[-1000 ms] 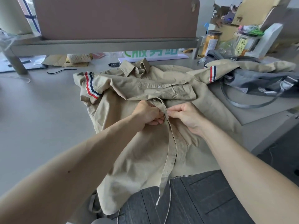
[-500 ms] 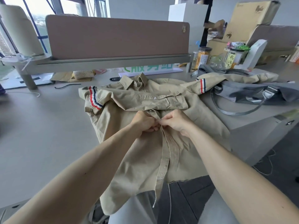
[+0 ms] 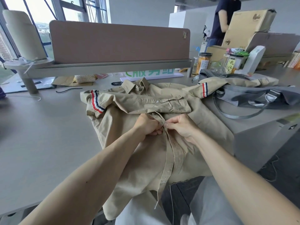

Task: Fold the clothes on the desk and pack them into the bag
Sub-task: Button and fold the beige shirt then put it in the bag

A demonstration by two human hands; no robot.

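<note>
A beige shirt [image 3: 181,161] lies spread on the grey worktop [image 3: 40,135], front side up. Its collar [image 3: 134,85] points away from the person and its lower hem hangs over the near edge. The left grip [image 3: 148,125] and the right grip [image 3: 181,125], both bare hands, meet at the middle of the shirt, side by side and almost touching. Each one has its fingers curled and pinches the cloth at the button strip [image 3: 167,159], just below a sleeve folded across the chest. Whether a button is between the fingers cannot be told.

The left sleeve cuff [image 3: 95,103], with red, white and dark blue stripes, lies on the shirt's left shoulder. The other striped sleeve [image 3: 204,90] stretches to the right and rests partly on a grey bag [image 3: 259,96], which lies flat on the worktop beside the shirt with its handle loop toward the person.

Behind the shirt stand a brown divider panel [image 3: 118,43], a white sign with green letters [image 3: 149,74], two jars [image 3: 203,62] and cardboard boxes [image 3: 248,25]. Another person [image 3: 225,18] stands far behind.
</note>
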